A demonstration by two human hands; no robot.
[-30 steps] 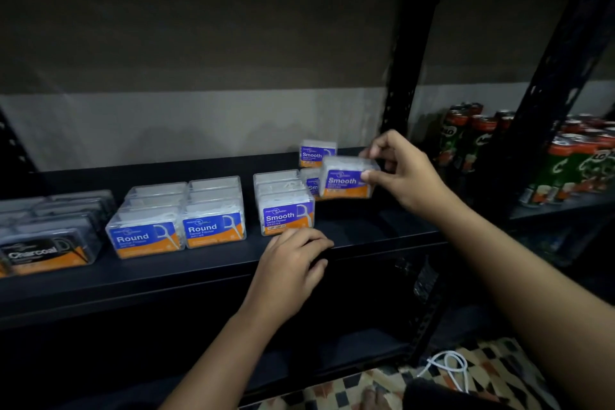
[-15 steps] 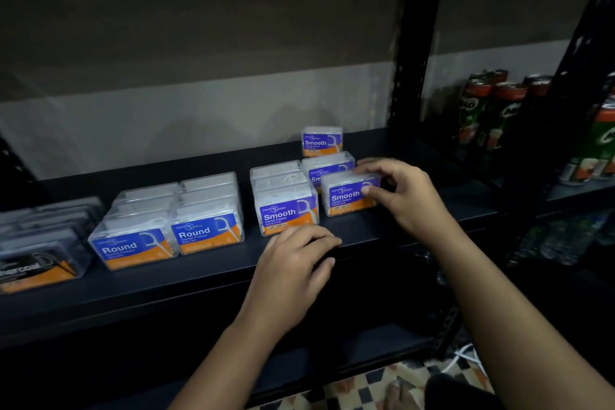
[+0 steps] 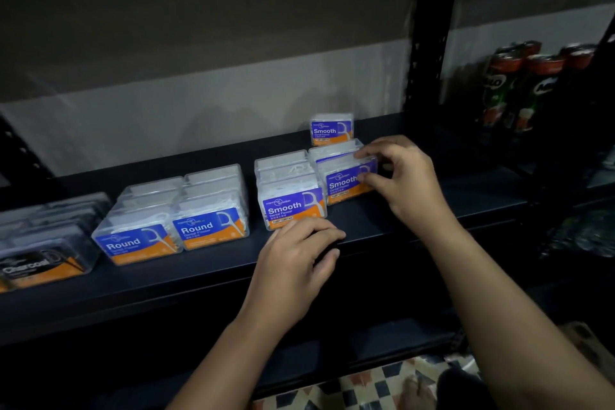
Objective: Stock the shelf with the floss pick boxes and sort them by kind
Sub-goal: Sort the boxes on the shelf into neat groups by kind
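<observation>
Shelf: black metal shelf [image 3: 382, 223] ran across the whole shot, with a dark upright post [image 3: 429, 27] near the right; pale wall behind it
Cans: a bunch of green Milo cans [image 3: 519, 86] stood on the next bay, right of the post; pretty dim over there
Charcoal boxes: dark Charcoal boxes [image 3: 43, 260] sat at the far left of the shelf, lined up front to back; label kinda blurry
Round boxes: two rows of Round boxes [image 3: 173, 230] side by side, just right of the Charcoal ones; blue and orange labels faced out
Smooth row: a row of Smooth boxes [image 3: 289, 200] stood right of the Round ones, with a gap between the two kinds
Back box: one more Smooth box at the back [image 3: 331, 130] stood upright near the post
Right hand: right hand [image 3: 406, 176] was grasping the front Smooth box [image 3: 346, 183] of a second row, thumb on the front label and fingers [image 3: 369, 151] curled over the top edge; box was down on the shelf, touching the Smooth row
Left hand: left hand [image 3: 296, 270] rested on the shelf's front edge just under the Smooth row; fingers loosely bent, released, holding nothing
</observation>
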